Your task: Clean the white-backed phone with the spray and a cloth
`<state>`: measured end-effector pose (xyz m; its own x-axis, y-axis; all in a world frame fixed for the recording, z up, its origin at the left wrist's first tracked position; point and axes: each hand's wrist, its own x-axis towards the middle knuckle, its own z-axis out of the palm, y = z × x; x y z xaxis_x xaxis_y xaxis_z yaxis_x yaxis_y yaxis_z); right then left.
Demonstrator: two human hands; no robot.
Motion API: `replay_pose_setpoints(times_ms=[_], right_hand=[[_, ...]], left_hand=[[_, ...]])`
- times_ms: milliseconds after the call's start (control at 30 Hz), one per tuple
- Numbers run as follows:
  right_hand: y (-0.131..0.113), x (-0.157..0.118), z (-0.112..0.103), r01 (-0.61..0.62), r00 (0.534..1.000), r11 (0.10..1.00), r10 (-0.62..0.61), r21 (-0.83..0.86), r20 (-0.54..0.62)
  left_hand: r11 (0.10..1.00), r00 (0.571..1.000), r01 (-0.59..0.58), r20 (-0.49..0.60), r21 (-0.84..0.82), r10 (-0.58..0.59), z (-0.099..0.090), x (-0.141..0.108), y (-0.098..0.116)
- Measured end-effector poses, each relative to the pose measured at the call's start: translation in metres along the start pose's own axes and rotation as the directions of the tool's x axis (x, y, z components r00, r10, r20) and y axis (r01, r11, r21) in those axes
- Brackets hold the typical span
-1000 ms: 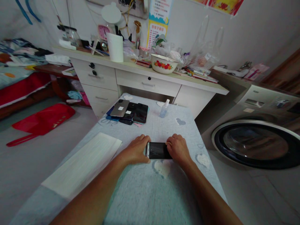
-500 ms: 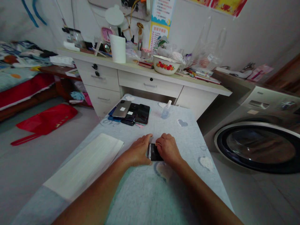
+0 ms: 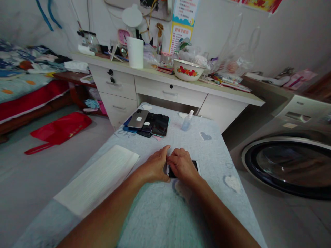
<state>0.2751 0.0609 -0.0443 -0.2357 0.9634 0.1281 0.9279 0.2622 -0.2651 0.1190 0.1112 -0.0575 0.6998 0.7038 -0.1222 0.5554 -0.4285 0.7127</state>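
Observation:
A white-edged phone (image 3: 171, 172) with a dark screen lies flat on the cloth-covered table (image 3: 155, 213). My left hand (image 3: 156, 166) rests at the phone's left end, its thumb and fingers spread around that edge. Over the screen is my right hand (image 3: 182, 164), fingers curled and pressed together near the left end; whatever they may hold is hidden. The phone's right end shows past my right hand. Several phones (image 3: 160, 125) lie in a pile farther back, and a clear spray bottle (image 3: 186, 121) stands to their right.
A white folded sheet (image 3: 98, 179) lies on the table's left side. Behind stands a white desk (image 3: 152, 86) with a flowered bowl (image 3: 188, 70) and a paper roll (image 3: 135, 52). A washing machine (image 3: 287, 127) is at the right, a red bag (image 3: 62, 129) on the floor left.
My right hand has moved left along the phone toward my left hand, uncovering its right end. My left hand keeps its place at the phone's left edge. The view has shifted slightly.

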Motion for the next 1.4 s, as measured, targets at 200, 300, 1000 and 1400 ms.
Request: replay_pose_setpoints(times_ms=[200,300,1000,1400], right_hand=[[0.003,-0.006,-0.003,0.104,0.993,0.994,-0.106,0.043,0.058],[0.004,-0.005,-0.001,0.083,0.996,0.996,-0.084,0.031,0.036],[0.009,-0.015,-0.003,0.145,0.986,0.982,-0.153,0.119,0.061],[0.006,-0.007,0.003,0.044,0.999,0.998,-0.044,0.055,0.0]], left_hand=[[1.0,1.0,-0.004,0.0,-0.011,0.004,-0.001,0.0,0.002],[1.0,1.0,0.003,0.001,-0.006,-0.003,-0.002,0.0,0.002],[0.998,0.998,-0.057,0.027,0.039,0.056,-0.007,0.0,-0.002],[0.993,0.995,-0.092,0.048,0.069,0.089,-0.011,0.002,-0.005]])
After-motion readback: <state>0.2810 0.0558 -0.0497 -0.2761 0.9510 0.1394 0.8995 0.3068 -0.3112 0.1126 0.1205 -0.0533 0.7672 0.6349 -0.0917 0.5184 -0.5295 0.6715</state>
